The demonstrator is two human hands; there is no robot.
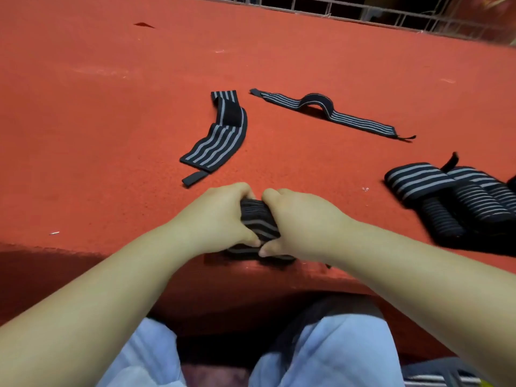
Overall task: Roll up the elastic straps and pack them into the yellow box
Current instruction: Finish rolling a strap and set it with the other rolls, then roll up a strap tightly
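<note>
Hands: our left hand (215, 216) and right hand (296, 219) sit close together at the near edge of the red table (111, 121), both clamped on one strap roll (258, 222), thumbs pinching its near end.
Roll: black with grey stripes, held between our hands, touching the table.
Loose straps: a curved strap (220, 135) lies just beyond our hands; a long strap (329, 113) with a hump lies farther right.
Pile: rolled straps (452, 196) bunch at the right edge.
Box: we see only a yellow sliver at the near right corner; its contents cannot be told.
</note>
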